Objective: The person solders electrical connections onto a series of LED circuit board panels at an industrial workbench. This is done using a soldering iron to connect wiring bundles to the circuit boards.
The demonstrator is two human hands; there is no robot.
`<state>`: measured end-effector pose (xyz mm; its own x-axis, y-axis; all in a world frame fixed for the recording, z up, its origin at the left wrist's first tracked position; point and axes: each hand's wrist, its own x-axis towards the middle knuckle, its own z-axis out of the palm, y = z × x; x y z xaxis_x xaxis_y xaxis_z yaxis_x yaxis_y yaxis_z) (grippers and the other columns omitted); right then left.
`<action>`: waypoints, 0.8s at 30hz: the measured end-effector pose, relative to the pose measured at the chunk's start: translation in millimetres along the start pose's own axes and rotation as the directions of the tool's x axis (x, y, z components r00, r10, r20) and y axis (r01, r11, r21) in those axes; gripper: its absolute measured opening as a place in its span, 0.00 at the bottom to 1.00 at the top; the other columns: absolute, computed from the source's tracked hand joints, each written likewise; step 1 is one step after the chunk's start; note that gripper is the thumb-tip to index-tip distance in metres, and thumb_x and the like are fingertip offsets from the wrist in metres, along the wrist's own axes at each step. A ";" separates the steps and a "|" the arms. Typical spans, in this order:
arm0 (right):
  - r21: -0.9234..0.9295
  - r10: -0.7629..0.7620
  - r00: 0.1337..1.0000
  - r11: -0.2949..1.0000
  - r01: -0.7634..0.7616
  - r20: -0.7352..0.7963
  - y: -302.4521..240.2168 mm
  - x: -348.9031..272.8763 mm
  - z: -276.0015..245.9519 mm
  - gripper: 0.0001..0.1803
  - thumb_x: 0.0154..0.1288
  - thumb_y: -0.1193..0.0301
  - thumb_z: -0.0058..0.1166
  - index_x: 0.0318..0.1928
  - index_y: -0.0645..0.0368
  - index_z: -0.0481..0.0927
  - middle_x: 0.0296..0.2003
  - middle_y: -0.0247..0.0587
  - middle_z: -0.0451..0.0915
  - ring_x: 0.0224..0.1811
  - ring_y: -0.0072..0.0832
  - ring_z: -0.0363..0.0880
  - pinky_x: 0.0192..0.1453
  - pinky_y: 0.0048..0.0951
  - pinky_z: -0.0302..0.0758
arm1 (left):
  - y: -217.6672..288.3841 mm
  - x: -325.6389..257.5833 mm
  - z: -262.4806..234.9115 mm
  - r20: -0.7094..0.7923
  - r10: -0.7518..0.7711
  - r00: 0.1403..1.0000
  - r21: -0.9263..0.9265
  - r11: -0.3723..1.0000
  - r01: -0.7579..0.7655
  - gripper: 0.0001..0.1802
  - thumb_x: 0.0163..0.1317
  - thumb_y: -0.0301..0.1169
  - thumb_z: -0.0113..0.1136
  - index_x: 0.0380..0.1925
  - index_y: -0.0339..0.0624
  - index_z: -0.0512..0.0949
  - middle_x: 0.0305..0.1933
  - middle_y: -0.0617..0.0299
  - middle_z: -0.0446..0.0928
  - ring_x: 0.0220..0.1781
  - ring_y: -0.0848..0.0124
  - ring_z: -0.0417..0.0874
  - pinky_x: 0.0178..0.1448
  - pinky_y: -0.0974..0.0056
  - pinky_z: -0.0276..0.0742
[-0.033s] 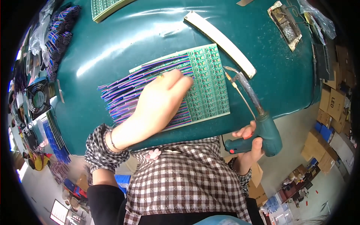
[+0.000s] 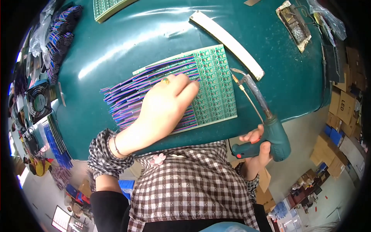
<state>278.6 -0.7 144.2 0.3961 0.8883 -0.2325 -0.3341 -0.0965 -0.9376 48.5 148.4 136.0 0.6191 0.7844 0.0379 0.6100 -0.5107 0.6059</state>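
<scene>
A green circuit board panel (image 2: 215,87) lies on the table, with rows of small parts bare on its right side. Blue, pink and black ribbon wires (image 2: 129,87) run from the middle of the panel out past its left edge. My left hand (image 2: 166,102), with a ring on one finger, is closed in a pinch over the wire ends; its fingertips and most of the wire between them are hidden. To the right, my right hand (image 2: 257,149) grips the handle of a green soldering gun (image 2: 279,139). Its bent tip and thin feed tube point up beside the panel's right edge.
A curved white strip (image 2: 228,44) lies beyond the panel. A worn solder tray (image 2: 294,27) is at the far right. Another board stack (image 2: 110,8) sits at the far edge. Wire bundles (image 2: 62,34) and a small fan (image 2: 39,101) are at the left.
My left hand has rolled slightly over the wires, so its ring shows more. The right hand and the soldering gun stay in place.
</scene>
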 end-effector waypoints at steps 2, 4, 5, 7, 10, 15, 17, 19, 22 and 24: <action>0.010 0.005 1.000 1.000 -0.005 0.011 5.5 -0.3 -1.4 0.34 0.66 0.59 0.59 0.58 0.78 0.65 0.34 0.45 0.75 0.39 0.36 0.79 0.46 0.43 0.84 | 1.0 -1.2 6.5 -0.091 0.146 0.985 0.241 0.963 -0.120 0.16 0.48 0.26 0.56 0.40 0.38 0.75 0.31 0.59 0.69 0.33 0.63 0.76 0.36 0.61 0.76; 0.034 0.018 1.000 0.999 -0.019 0.023 9.9 -0.6 -1.0 0.34 0.66 0.60 0.60 0.58 0.78 0.66 0.35 0.46 0.76 0.40 0.37 0.80 0.46 0.43 0.84 | 0.8 -3.9 6.4 -0.062 0.130 0.990 0.251 0.962 -0.111 0.15 0.49 0.28 0.55 0.40 0.37 0.75 0.31 0.61 0.69 0.32 0.65 0.76 0.34 0.63 0.75; 0.032 0.018 1.000 0.999 -0.019 0.019 12.0 -0.7 -0.8 0.34 0.66 0.60 0.60 0.58 0.78 0.66 0.35 0.46 0.76 0.40 0.37 0.80 0.46 0.43 0.84 | 0.4 -4.0 6.1 -0.077 0.137 0.988 0.247 0.962 -0.114 0.16 0.49 0.28 0.55 0.41 0.37 0.75 0.32 0.60 0.70 0.32 0.65 0.76 0.34 0.63 0.76; -0.058 -0.003 0.998 0.998 0.006 0.065 15.2 -0.3 0.6 0.32 0.70 0.56 0.54 0.58 0.75 0.68 0.35 0.43 0.76 0.38 0.35 0.78 0.41 0.41 0.83 | -1.4 -3.1 4.8 -0.091 0.141 0.986 0.242 0.963 -0.115 0.17 0.50 0.27 0.56 0.42 0.36 0.75 0.32 0.59 0.70 0.32 0.64 0.76 0.33 0.63 0.76; -0.054 0.007 0.997 0.999 -0.003 0.077 16.6 0.4 2.9 0.32 0.70 0.56 0.54 0.59 0.75 0.68 0.36 0.44 0.76 0.39 0.36 0.78 0.42 0.41 0.84 | -7.1 -1.5 6.5 -0.134 0.195 0.972 0.222 0.961 -0.163 0.19 0.51 0.27 0.56 0.46 0.34 0.74 0.35 0.58 0.71 0.34 0.63 0.77 0.35 0.62 0.77; -0.063 0.002 0.997 0.998 0.003 0.081 17.5 2.2 7.5 0.32 0.70 0.57 0.54 0.60 0.76 0.67 0.37 0.46 0.77 0.41 0.38 0.79 0.43 0.41 0.85 | -18.6 -1.0 13.5 -0.107 0.105 0.989 0.085 0.992 -0.096 0.20 0.54 0.26 0.57 0.48 0.29 0.75 0.37 0.58 0.69 0.34 0.63 0.76 0.35 0.61 0.77; -0.060 -0.004 0.996 0.998 0.009 0.084 18.5 3.4 7.2 0.32 0.70 0.57 0.53 0.60 0.76 0.67 0.37 0.47 0.77 0.42 0.38 0.79 0.43 0.41 0.85 | -20.2 -0.5 12.7 -0.137 0.175 0.975 0.152 0.976 -0.153 0.20 0.54 0.26 0.57 0.48 0.29 0.76 0.36 0.59 0.68 0.34 0.64 0.75 0.34 0.61 0.77; -0.074 -0.009 0.996 0.997 0.015 0.087 19.3 3.9 6.6 0.32 0.70 0.57 0.53 0.59 0.76 0.68 0.39 0.49 0.78 0.44 0.40 0.80 0.43 0.39 0.86 | -18.2 -2.5 9.1 -0.071 0.194 0.979 0.193 0.965 -0.177 0.21 0.53 0.26 0.58 0.48 0.30 0.77 0.34 0.59 0.67 0.33 0.65 0.75 0.34 0.62 0.77; -0.139 -0.012 0.998 0.990 0.020 0.060 17.5 5.1 13.1 0.32 0.70 0.57 0.53 0.59 0.77 0.68 0.41 0.52 0.78 0.45 0.43 0.82 0.42 0.37 0.87 | -19.4 -3.3 12.4 -0.084 0.209 0.974 0.239 0.953 -0.184 0.21 0.51 0.26 0.59 0.47 0.31 0.78 0.35 0.58 0.68 0.34 0.66 0.75 0.34 0.64 0.77; -0.169 -0.001 0.999 0.986 0.009 0.049 15.0 4.2 17.8 0.33 0.69 0.57 0.54 0.58 0.77 0.68 0.41 0.52 0.79 0.45 0.45 0.82 0.42 0.37 0.88 | -21.6 -1.9 20.0 -0.155 0.217 0.964 0.231 0.956 -0.178 0.22 0.48 0.25 0.59 0.47 0.31 0.79 0.36 0.58 0.72 0.34 0.66 0.76 0.34 0.65 0.76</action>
<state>260.0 9.6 133.8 0.3537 0.9094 -0.2188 -0.1811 -0.1629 -0.9699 44.0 150.9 107.0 0.6526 0.6997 0.2907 0.5874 -0.7096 0.3892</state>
